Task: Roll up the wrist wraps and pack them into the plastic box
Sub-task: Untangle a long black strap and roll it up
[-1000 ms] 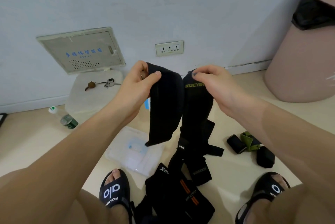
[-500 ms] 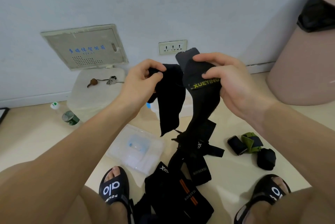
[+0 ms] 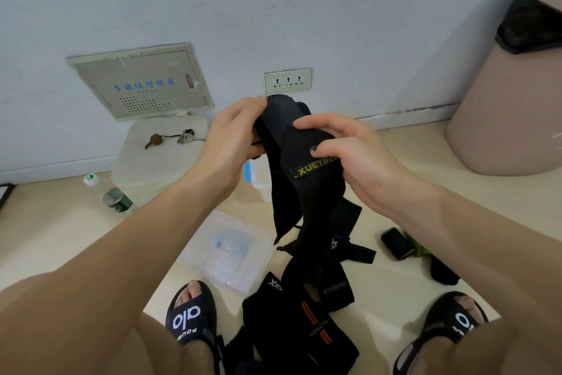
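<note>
Both hands up at chest height on one black wrist wrap (image 3: 307, 162): left hand (image 3: 231, 137) pinches its top end, right hand (image 3: 349, 152) curls fingers and thumb around the part with the yellow lettering. Wrap's tail hangs down toward the floor. Loose pile of wraps (image 3: 301, 323) lies on the floor between the sandals. Clear lid (image 3: 225, 253) lies flat just left of the pile. Plastic box (image 3: 258, 177) sits behind the held wrap, mostly hidden.
</note>
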### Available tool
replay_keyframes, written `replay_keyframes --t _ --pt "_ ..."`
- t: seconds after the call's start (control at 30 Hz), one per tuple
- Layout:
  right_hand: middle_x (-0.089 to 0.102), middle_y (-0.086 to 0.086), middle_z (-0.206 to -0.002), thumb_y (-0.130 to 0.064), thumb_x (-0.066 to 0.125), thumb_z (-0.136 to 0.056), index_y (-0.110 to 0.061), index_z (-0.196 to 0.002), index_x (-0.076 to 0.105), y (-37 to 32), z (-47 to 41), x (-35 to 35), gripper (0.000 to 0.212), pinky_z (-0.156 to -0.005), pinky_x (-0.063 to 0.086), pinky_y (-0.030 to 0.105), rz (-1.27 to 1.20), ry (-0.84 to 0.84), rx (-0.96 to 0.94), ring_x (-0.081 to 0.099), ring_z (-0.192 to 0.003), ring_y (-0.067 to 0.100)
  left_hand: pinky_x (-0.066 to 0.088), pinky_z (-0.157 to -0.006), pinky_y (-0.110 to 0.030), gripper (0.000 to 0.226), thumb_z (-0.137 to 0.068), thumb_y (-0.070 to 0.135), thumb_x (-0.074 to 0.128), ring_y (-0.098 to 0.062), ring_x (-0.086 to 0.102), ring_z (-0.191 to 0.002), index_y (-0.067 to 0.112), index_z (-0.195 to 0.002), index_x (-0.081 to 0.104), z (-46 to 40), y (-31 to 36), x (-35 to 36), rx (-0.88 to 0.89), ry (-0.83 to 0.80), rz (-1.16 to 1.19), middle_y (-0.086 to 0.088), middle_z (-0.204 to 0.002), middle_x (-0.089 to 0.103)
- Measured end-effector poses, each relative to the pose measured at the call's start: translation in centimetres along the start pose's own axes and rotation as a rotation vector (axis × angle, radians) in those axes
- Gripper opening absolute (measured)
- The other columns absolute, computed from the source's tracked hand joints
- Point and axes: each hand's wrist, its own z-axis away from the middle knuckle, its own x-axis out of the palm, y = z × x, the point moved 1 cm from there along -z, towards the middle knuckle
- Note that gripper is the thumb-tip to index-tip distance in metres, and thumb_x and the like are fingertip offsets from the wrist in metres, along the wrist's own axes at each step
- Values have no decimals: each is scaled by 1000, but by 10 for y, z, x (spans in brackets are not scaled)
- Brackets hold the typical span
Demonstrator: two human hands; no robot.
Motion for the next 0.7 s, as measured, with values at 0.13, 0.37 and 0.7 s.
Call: replay_keyframes --t 0.13,0.37,0.7 --pt "77 3 -113 15 50 -87 -16 -111 77 3 -1 -1 47 -91 57 33 -14 14 11 72 -100 19 54 -68 -29 16 -103 16 57 -18 67 -77 15 -93 69 2 0 0 42 -12 -16 -4 -84 67" --pt "77 2 -116 14 52 -87 -17 -112 77 5 1 1 48 -87 56 32 -8 25 28 71 -107 21 42 -71 -43 6 -98 19 66 -25 58 -77 18 -96 72 -1 -2 -1 58 44 -23 -11 -92 55" --pt "77 -2 -117 14 53 -86 -20 -110 78 6 2 1 48 -102 55 40 17 34 34 70 -112 21 42 -72 -43 5 -95 15 71 -23 53 -77 15 -100 69 -5 -3 0 59 93 17 -10 -89 52"
